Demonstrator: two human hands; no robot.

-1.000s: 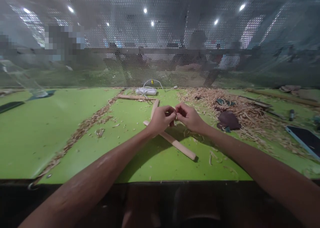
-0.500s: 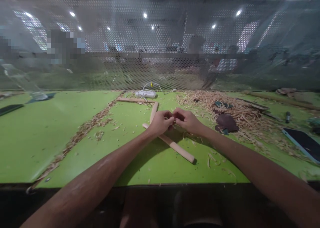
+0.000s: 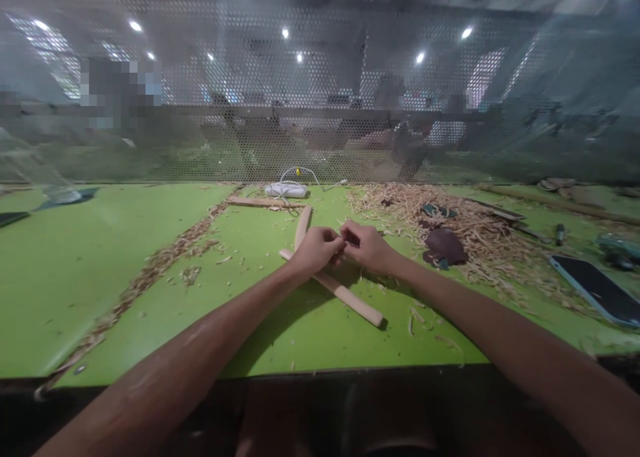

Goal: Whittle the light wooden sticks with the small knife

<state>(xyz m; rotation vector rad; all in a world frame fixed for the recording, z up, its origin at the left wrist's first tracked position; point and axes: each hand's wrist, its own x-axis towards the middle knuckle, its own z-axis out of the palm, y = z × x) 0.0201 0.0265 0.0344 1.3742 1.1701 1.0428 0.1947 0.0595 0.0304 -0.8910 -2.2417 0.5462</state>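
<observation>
My left hand (image 3: 315, 250) and my right hand (image 3: 367, 245) meet fingertip to fingertip over the middle of the green table (image 3: 90, 270). Both are curled in a pinch around something small that I cannot make out. Under them lie two pale wooden sticks: one (image 3: 350, 298) runs diagonally toward the front right, the other (image 3: 301, 225) points away toward the back. My forearms reach in from the bottom corners.
A heap of wood shavings (image 3: 480, 237) covers the right side, with a dark maroon piece (image 3: 444, 245) on it. A phone (image 3: 595, 289) lies at the right edge. A white device with a cable (image 3: 286, 189) and a flat stick (image 3: 263, 203) sit at the back by the perforated screen (image 3: 320, 97). A trail of shavings (image 3: 150, 273) runs diagonally at the left.
Both hands stay pinched together at the same spot over the sticks. The view has shifted slightly, so everything sits a little lower and further left.
</observation>
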